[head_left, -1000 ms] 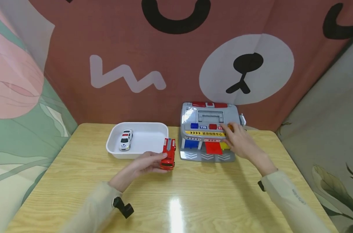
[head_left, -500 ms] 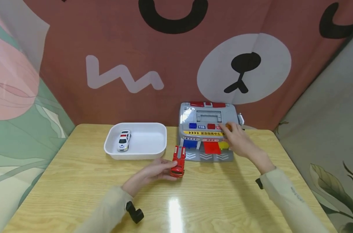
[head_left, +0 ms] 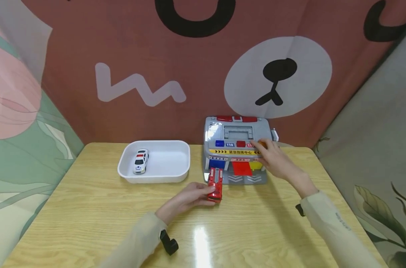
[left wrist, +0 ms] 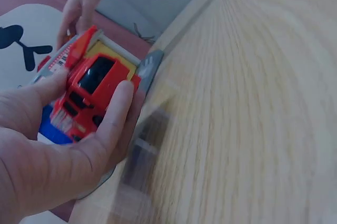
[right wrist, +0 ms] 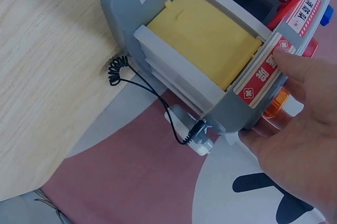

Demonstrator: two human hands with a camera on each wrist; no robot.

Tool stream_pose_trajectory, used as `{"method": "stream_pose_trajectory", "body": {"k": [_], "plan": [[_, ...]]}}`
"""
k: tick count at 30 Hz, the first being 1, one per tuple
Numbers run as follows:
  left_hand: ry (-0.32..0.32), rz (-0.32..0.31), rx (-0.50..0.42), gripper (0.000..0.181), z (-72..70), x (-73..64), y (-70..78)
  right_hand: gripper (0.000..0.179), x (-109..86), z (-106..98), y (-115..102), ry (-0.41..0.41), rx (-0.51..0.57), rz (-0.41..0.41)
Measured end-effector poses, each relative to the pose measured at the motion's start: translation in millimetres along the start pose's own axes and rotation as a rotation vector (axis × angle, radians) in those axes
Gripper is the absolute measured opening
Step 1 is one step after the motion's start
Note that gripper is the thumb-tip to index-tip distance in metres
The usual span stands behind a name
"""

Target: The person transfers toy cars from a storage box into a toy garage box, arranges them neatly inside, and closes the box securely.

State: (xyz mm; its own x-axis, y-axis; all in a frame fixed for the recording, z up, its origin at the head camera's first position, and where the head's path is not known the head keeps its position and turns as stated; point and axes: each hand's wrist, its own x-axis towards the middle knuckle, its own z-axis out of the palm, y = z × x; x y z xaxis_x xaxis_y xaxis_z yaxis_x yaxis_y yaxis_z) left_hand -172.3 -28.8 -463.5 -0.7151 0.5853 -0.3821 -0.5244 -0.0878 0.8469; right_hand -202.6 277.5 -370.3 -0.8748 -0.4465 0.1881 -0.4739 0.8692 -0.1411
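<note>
My left hand (head_left: 191, 196) pinches a red toy fire truck (head_left: 216, 180) between thumb and fingers, at the left front of a grey toy emergency station (head_left: 211, 128). In the left wrist view the truck (left wrist: 97, 84) shows its dark windscreen. A red door (head_left: 242, 168) on the station is raised and sticks out; the blue door (head_left: 217, 163) and yellow door (right wrist: 202, 37) are down. My right hand (head_left: 276, 160) grips the station's front roof edge, thumb on the red sign strip (right wrist: 263, 74) above the yellow door. Its other fingers are partly hidden near an orange button (right wrist: 276, 103).
A white tray (head_left: 156, 179) stands left of the station with a white toy police car (head_left: 141, 161) in it. A coiled black cord (right wrist: 120, 71) hangs from the station's side. A printed curtain (head_left: 139, 123) rises behind the wooden table (head_left: 89, 208).
My left hand has carried the fire truck rightward from beside the tray to the station's front. My right hand keeps its place on the roof edge.
</note>
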Motion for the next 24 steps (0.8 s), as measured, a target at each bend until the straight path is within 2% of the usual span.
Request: {"method": "stream_pose_trajectory", "body": {"k": [5, 18, 21, 24], "plan": [[-0.013, -0.024, -0.018, 0.041, 9.1, 10.6, -2.6, 0.065, 0.2, -2, -2, -0.01, -0.013, 0.021], [0.04, -0.044, -0.024, 0.035, 35.1, 41.8, -6.6, 0.064, -1.5, 0, -4, 0.003, -0.03, 0.048], [0.058, -0.034, -0.025, 0.034, 40.4, 46.3, -7.6, 0.064, -0.4, 1, -5, 0.008, -0.035, 0.034], [0.047, -0.016, -0.026, 0.031, 46.2, 50.6, -8.4, 0.063, -0.4, 2, -5, 0.02, -0.04, 0.031]]}}
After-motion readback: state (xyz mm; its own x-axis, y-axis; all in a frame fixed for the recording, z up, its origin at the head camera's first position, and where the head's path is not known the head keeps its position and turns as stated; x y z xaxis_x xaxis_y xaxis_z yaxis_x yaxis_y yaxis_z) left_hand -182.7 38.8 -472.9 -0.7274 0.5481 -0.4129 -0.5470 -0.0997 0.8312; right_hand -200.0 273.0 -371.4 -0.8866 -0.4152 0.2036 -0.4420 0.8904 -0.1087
